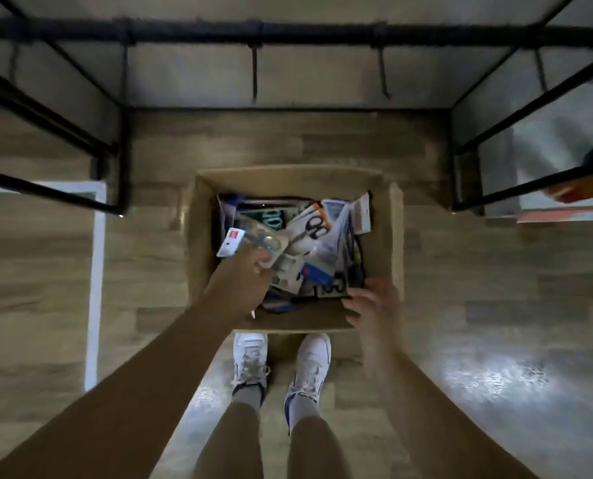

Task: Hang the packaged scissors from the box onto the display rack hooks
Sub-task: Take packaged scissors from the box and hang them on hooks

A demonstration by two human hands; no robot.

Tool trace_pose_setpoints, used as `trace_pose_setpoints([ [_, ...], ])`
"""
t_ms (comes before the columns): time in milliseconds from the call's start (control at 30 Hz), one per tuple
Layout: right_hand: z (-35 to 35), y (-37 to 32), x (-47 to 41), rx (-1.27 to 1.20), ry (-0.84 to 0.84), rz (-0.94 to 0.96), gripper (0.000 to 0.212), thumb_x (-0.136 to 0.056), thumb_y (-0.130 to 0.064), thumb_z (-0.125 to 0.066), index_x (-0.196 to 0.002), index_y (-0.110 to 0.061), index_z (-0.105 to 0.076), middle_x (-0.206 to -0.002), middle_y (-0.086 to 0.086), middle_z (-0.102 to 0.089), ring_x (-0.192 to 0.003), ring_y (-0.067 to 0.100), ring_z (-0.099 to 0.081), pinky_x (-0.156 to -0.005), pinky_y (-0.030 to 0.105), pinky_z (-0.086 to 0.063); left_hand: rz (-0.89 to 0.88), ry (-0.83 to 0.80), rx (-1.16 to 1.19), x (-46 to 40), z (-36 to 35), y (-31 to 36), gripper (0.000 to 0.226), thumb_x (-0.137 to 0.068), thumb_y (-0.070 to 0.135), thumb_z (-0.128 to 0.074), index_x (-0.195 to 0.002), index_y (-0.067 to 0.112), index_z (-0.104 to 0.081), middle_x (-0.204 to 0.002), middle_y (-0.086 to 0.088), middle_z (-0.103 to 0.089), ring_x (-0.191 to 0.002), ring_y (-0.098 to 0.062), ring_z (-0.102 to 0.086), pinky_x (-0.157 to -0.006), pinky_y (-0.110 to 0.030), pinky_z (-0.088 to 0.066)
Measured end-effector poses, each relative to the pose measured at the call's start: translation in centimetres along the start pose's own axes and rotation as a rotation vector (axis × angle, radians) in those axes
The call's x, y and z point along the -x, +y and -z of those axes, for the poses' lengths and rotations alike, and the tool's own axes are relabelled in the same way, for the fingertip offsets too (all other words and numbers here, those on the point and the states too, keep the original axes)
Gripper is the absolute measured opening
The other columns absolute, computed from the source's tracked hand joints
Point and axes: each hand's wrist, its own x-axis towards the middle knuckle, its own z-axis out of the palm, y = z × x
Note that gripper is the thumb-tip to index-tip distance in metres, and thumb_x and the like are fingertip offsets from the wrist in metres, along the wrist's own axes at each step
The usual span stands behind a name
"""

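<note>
An open cardboard box stands on the floor in front of my feet, filled with several packaged scissors. My left hand grips one scissors package with a white-and-red card end, lifted over the box's left side. My right hand hovers with spread fingers over the box's near right corner and holds nothing. The black display rack bar runs across the top, with bare hooks hanging from it.
Black rack frames stand at left and right of the box. A second rack frame at right has something orange behind it. My white shoes stand just behind the box on the wood-look floor.
</note>
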Motion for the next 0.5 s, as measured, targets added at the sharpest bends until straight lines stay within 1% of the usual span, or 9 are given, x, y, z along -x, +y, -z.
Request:
trace_pose_setpoints([
  [33,-1.4,2.1,-2.8,0.033,0.012,-0.040,0.019,-0.094,0.002,-0.045,-0.100,-0.016,-0.046,-0.108,0.012,-0.057,-0.085,0.023,-0.055,-0.069,0.029,-0.044,0.020,-0.023,-0.028,-2.6,-2.1,-1.3,0.031,-0.093,0.015,-0.053,-0.124,0.011,-0.057,-0.116,-0.012,-0.059,-0.110,-0.030,-0.055,-0.083,-0.026,-0.042],
  [100,-3.7,5.6,-8.6,0.148,0.120,-0.033,0.027,-0.091,-0.004,-0.053,-0.112,-0.017,-0.045,-0.120,0.009,-0.053,-0.099,0.024,-0.053,-0.079,0.031,-0.042,-0.006,-0.072,-0.093,-8.0,-6.0,-3.1,0.038,-0.092,0.015,-0.054,-0.130,0.010,-0.050,-0.128,-0.013,-0.054,-0.117,-0.030,-0.051,-0.096,-0.034,-0.042],
  [167,-5.2,7.8,-13.9,0.244,0.246,0.041,0.036,-0.088,-0.008,-0.060,-0.119,-0.016,-0.044,-0.127,0.007,-0.051,-0.108,0.024,-0.054,-0.083,0.031,-0.045,-0.103,-0.066,-0.145,-13.1,-9.6,-4.2,0.040,-0.090,0.016,-0.056,-0.130,0.011,-0.050,-0.126,-0.012,-0.055,-0.115,-0.028,-0.052,-0.095,-0.038,-0.044],
  [233,-5.7,9.1,-18.7,0.291,0.289,0.053,0.052,-0.088,-0.011,-0.060,-0.135,-0.014,-0.037,-0.134,0.009,-0.047,-0.118,0.028,-0.051,-0.092,0.035,-0.048,-0.161,-0.024,-0.145,-17.7,-12.2,-4.9,0.037,-0.088,0.015,-0.058,-0.124,0.009,-0.052,-0.121,-0.013,-0.057,-0.109,-0.029,-0.055,-0.089,-0.036,-0.046],
  [300,-5.7,9.9,-23.0,0.375,0.262,0.038,0.069,-0.088,-0.016,-0.061,-0.146,-0.017,-0.024,-0.144,0.010,-0.037,-0.129,0.031,-0.042,-0.100,0.043,-0.044,-0.166,0.033,-0.111,-21.8,-13.8,-5.2,0.039,-0.088,0.013,-0.058,-0.126,0.006,-0.050,-0.123,-0.015,-0.055,-0.111,-0.030,-0.054,-0.084,-0.029,-0.042],
  [333,-5.8,10.1,-24.8,0.437,0.231,0.047,0.073,-0.087,-0.020,-0.064,-0.147,-0.020,-0.021,-0.146,0.008,-0.034,-0.131,0.031,-0.039,-0.102,0.046,-0.042,-0.169,0.060,-0.106,-23.6,-14.1,-5.3,0.042,-0.088,0.013,-0.058,-0.128,0.006,-0.048,-0.124,-0.015,-0.054,-0.112,-0.030,-0.053,-0.083,-0.028,-0.040],
  [400,-6.2,10.5,-27.0,0.617,0.169,0.126,0.075,-0.082,-0.032,-0.068,-0.144,-0.025,-0.025,-0.141,0.005,-0.035,-0.129,0.029,-0.037,-0.099,0.050,-0.043,-0.163,0.090,-0.148,-26.7,-14.5,-5.7,0.049,-0.087,0.014,-0.060,-0.132,0.007,-0.044,-0.127,-0.017,-0.052,-0.115,-0.032,-0.051,-0.086,-0.031,-0.039],
  [433,-6.6,10.6,-27.6,0.717,0.127,0.184,0.076,-0.081,-0.036,-0.068,-0.143,-0.026,-0.025,-0.139,0.004,-0.036,-0.127,0.028,-0.035,-0.097,0.047,-0.043,-0.172,0.089,-0.183,-27.8,-14.8,-5.8,0.050,-0.086,0.015,-0.061,-0.132,0.007,-0.044,-0.126,-0.018,-0.052,-0.115,-0.033,-0.051,-0.086,-0.031,-0.040],
  [500,-7.4,11.0,-28.6,0.919,0.065,0.312,0.079,-0.082,-0.039,-0.066,-0.145,-0.024,-0.022,-0.141,0.003,-0.035,-0.128,0.025,-0.029,-0.092,0.037,-0.040,-0.252,0.058,-0.254,-29.5,-15.6,-5.9,0.047,-0.084,0.014,-0.064,-0.126,0.004,-0.048,-0.122,-0.021,-0.054,-0.113,-0.037,-0.052,-0.086,-0.032,-0.041],
])
